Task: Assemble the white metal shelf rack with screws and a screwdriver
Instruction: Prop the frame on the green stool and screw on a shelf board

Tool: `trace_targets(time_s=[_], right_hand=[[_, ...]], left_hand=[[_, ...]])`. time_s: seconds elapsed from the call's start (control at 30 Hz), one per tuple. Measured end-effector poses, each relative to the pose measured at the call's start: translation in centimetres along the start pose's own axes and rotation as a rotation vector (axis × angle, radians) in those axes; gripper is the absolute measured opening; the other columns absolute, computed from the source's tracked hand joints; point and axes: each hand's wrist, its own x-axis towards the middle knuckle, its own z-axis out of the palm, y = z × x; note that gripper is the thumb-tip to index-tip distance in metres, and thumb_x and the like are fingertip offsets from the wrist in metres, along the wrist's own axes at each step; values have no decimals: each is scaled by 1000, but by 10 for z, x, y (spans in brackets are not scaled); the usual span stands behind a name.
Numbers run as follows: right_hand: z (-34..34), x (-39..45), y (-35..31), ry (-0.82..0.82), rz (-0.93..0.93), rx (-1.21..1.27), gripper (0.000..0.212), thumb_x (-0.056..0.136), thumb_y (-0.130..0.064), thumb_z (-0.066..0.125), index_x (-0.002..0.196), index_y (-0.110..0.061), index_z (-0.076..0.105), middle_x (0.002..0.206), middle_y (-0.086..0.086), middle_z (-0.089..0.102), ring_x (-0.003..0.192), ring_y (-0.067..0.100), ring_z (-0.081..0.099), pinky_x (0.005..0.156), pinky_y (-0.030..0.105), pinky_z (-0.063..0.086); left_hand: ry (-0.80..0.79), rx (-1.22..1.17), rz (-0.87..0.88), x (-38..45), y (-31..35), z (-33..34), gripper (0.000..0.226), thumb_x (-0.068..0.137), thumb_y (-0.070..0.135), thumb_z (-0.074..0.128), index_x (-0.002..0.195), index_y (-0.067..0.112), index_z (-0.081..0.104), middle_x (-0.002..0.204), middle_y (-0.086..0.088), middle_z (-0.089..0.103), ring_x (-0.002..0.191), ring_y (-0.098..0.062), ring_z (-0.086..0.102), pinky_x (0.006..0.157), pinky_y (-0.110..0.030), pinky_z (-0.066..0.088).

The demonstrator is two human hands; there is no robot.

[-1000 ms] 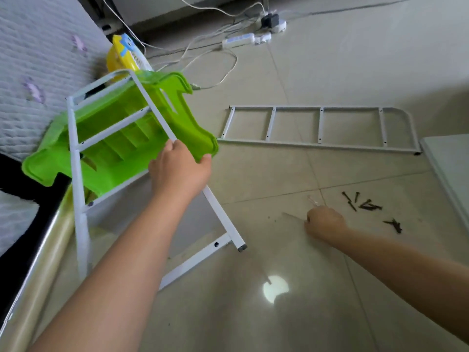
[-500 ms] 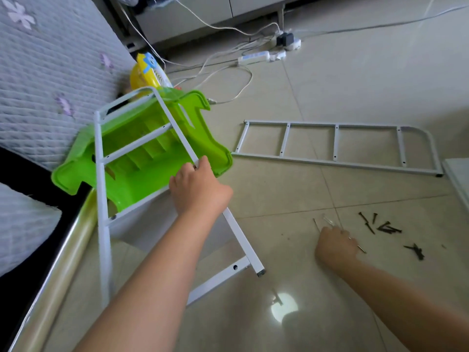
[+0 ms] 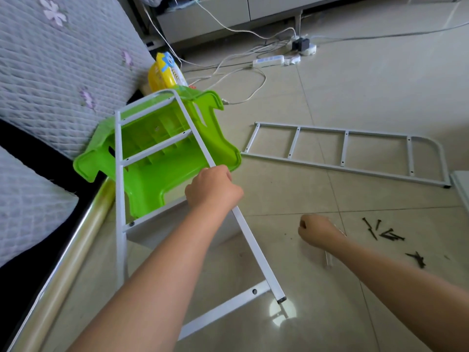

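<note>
Head view: the upright frame [image 3: 195, 138] is gripped on its rail by the left hand [image 3: 212, 188], as a second ago. The right hand [image 3: 318, 231] has been drawn back from the screws [image 3: 385, 233] toward the frame, fist closed on a clear-handled tool, probably the screwdriver. Fastening is judged imminent. The second frame [image 3: 347, 154] lies flat beyond.

The rack frame [image 3: 119, 189] leans tilted against a plastic stool [image 3: 162, 158], with the bed [image 3: 50, 80] to their left. A second side frame [image 3: 347, 153] lies flat on the floor, farther right. Loose screws [image 3: 385, 233] lie nearer, right of the right hand [image 3: 319, 233], which seems to hold something thin.
</note>
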Motion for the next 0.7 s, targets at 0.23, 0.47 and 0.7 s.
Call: trace_targets(time_s=[0.23,0.47,0.7], right_hand=[[-7,-6,-7,-1,-77,-20,25,93,-17,39,105,-7,60,109,9,63,94,23,56,67,21,34],[-11,-16,-16,-58,-171,-84,27,93,-19,43,114,-9,57,113,5,61,89,18,50,56,20,33],[35,-28,-82,-202,-456,-30,81,82,-30,67,145,-14,20,143,7,36,128,24,39,100,29,34]], left_hand=[[7,54,0,-1,-9,-3,29,82,5,50,106,18,60,118,-5,58,109,-28,53,82,-30,43],[-7,119,-7,-15,-33,-6,26,82,4,50,100,17,63,116,-7,59,108,-30,54,84,-35,45],[76,-20,30,-42,-72,-17,28,77,-5,52,79,24,54,86,-3,54,92,-27,52,65,-27,33]])
